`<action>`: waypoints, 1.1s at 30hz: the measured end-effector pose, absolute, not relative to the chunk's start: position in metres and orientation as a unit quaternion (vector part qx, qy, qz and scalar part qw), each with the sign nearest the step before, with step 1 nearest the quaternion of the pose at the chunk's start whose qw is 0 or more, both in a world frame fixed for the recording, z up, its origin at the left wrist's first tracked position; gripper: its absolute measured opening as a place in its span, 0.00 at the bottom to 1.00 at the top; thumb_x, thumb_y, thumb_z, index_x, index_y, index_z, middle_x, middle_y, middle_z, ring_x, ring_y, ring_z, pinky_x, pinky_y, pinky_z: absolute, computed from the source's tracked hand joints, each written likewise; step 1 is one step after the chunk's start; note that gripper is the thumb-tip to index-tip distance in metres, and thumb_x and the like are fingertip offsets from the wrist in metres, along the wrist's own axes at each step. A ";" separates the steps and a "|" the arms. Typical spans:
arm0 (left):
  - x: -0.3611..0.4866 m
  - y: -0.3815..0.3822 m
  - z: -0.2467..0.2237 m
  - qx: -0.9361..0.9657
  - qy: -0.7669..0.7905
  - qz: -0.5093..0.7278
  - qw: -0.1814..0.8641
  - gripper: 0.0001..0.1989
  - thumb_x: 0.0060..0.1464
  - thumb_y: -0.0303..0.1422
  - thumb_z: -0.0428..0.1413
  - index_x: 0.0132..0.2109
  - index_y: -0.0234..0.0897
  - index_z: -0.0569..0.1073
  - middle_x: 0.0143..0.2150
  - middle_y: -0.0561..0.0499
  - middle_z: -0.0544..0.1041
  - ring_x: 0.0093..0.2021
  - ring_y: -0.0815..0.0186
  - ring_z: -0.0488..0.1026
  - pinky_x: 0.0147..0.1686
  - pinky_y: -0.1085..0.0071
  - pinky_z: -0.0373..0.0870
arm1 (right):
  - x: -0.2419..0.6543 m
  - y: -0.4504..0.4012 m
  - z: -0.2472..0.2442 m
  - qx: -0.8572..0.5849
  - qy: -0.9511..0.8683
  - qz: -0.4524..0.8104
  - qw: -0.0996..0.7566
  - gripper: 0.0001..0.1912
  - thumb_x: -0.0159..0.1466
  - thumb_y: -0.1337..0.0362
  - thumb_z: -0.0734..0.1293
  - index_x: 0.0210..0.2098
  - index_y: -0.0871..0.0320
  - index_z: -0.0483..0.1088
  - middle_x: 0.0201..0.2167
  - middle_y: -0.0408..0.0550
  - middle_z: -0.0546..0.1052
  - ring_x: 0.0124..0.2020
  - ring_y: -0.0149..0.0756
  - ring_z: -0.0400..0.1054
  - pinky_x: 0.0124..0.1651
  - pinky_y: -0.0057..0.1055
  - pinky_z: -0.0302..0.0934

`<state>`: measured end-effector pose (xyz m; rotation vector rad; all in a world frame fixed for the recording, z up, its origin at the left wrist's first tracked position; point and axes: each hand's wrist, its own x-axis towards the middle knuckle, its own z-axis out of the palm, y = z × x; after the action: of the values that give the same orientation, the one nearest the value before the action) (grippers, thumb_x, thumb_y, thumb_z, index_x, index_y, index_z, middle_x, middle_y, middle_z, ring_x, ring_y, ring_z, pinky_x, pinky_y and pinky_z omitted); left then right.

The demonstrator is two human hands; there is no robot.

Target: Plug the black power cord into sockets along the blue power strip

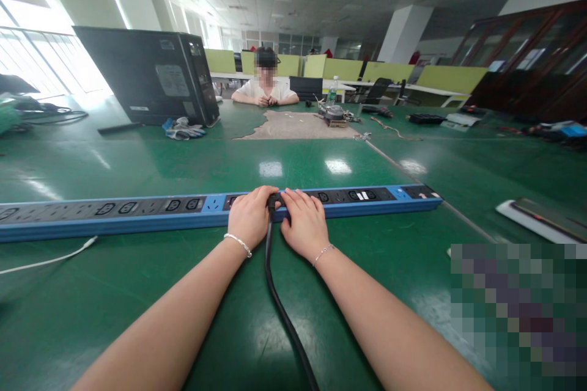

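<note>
A long blue power strip [151,223] with black socket panels lies across the green table. Near its middle, a black plug [274,198] sits at the sockets, its thick black cord [270,275] running down toward me. My left hand [250,217] is closed at the left side of the plug, fingers bent over the strip. Just right of the plug, my right hand [306,223] grips the strip, fingers over the top and thumb at the front side. My fingers cover part of the plug, so how deep it sits cannot be seen.
A black computer tower [151,76] stands at the back left, with gloves [183,128] beside it. A person [265,88] sits across the table. A bottle [332,90] and small parts stand behind a bare brown patch [293,126]. A white cable [59,259] lies left.
</note>
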<state>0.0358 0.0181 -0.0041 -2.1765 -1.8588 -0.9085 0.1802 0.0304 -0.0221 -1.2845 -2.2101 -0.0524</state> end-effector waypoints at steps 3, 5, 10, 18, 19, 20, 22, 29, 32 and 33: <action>0.037 0.018 -0.002 -0.705 -0.635 -0.311 0.048 0.13 0.58 0.38 0.49 0.48 0.43 0.69 0.39 0.51 0.79 0.42 0.63 0.75 0.44 0.68 0.65 | 0.180 0.030 -0.021 -0.483 -0.828 -0.017 0.285 0.27 0.58 0.66 0.59 0.58 0.56 0.61 0.60 0.45 0.64 0.61 0.38 0.52 0.63 0.40 0.39; 0.038 0.018 -0.001 -0.692 -0.647 -0.318 0.038 0.13 0.57 0.38 0.50 0.48 0.43 0.69 0.38 0.52 0.79 0.41 0.63 0.75 0.44 0.68 0.66 | 0.181 0.030 -0.021 -0.484 -0.828 -0.016 0.283 0.27 0.58 0.66 0.59 0.58 0.56 0.61 0.60 0.45 0.64 0.61 0.37 0.52 0.63 0.40 0.39; 0.040 0.017 -0.001 -0.686 -0.648 -0.328 0.042 0.13 0.57 0.38 0.50 0.48 0.43 0.71 0.38 0.52 0.79 0.40 0.63 0.75 0.44 0.68 0.67 | 0.180 0.030 -0.021 -0.485 -0.827 -0.011 0.284 0.27 0.58 0.66 0.60 0.58 0.56 0.61 0.60 0.46 0.64 0.61 0.38 0.52 0.63 0.40 0.39; 0.038 0.017 -0.002 -0.681 -0.646 -0.343 0.030 0.12 0.55 0.37 0.52 0.47 0.42 0.71 0.37 0.50 0.79 0.40 0.61 0.75 0.43 0.66 0.67 | 0.179 0.029 -0.019 -0.489 -0.823 0.001 0.287 0.27 0.58 0.66 0.59 0.58 0.56 0.61 0.60 0.46 0.63 0.61 0.38 0.51 0.62 0.40 0.38; 0.039 0.017 0.000 -0.675 -0.645 -0.356 0.026 0.12 0.55 0.37 0.52 0.47 0.42 0.71 0.37 0.50 0.79 0.39 0.61 0.75 0.42 0.66 0.68 | 0.178 0.029 -0.019 -0.491 -0.823 0.000 0.287 0.27 0.58 0.66 0.59 0.58 0.57 0.61 0.60 0.46 0.63 0.61 0.38 0.51 0.62 0.40 0.38; 0.040 0.018 0.002 -0.661 -0.645 -0.381 0.025 0.13 0.55 0.37 0.52 0.47 0.42 0.70 0.37 0.50 0.79 0.39 0.61 0.75 0.41 0.66 0.68 | 0.178 0.029 -0.019 -0.492 -0.822 -0.001 0.288 0.27 0.58 0.66 0.59 0.58 0.57 0.61 0.60 0.46 0.63 0.61 0.38 0.51 0.63 0.40 0.38; 0.044 0.018 0.009 -0.618 -0.637 -0.459 0.032 0.14 0.55 0.38 0.52 0.48 0.42 0.68 0.39 0.50 0.78 0.37 0.63 0.75 0.38 0.67 0.68 | 0.178 0.028 -0.019 -0.493 -0.821 -0.003 0.287 0.26 0.59 0.65 0.59 0.58 0.56 0.61 0.60 0.45 0.63 0.61 0.38 0.51 0.63 0.40 0.37; 0.035 0.013 0.036 -0.608 -0.544 -0.578 0.010 0.16 0.54 0.38 0.53 0.49 0.39 0.65 0.47 0.48 0.75 0.41 0.67 0.74 0.45 0.67 0.68 | 0.180 0.030 -0.020 -0.485 -0.826 -0.003 0.287 0.27 0.59 0.65 0.59 0.58 0.56 0.61 0.60 0.45 0.63 0.61 0.37 0.51 0.62 0.39 0.38; 0.000 0.004 0.044 -0.606 -0.592 -0.531 0.003 0.17 0.52 0.38 0.54 0.48 0.37 0.66 0.45 0.47 0.76 0.43 0.65 0.73 0.45 0.67 0.68 | 0.181 0.031 -0.021 -0.481 -0.826 -0.001 0.293 0.27 0.59 0.65 0.59 0.58 0.56 0.61 0.60 0.44 0.63 0.61 0.37 0.51 0.62 0.39 0.38; -0.013 0.001 0.046 -0.607 -0.617 -0.501 0.000 0.17 0.51 0.38 0.54 0.48 0.37 0.67 0.45 0.47 0.77 0.43 0.65 0.74 0.45 0.66 0.68 | 0.181 0.031 -0.021 -0.480 -0.826 -0.001 0.295 0.27 0.59 0.65 0.59 0.58 0.56 0.62 0.60 0.44 0.64 0.61 0.37 0.51 0.62 0.39 0.38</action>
<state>-0.0128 0.0007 0.0456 -1.9064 -1.9403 -1.5733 0.1806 0.0307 -0.0212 -1.2762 -2.1995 -0.0027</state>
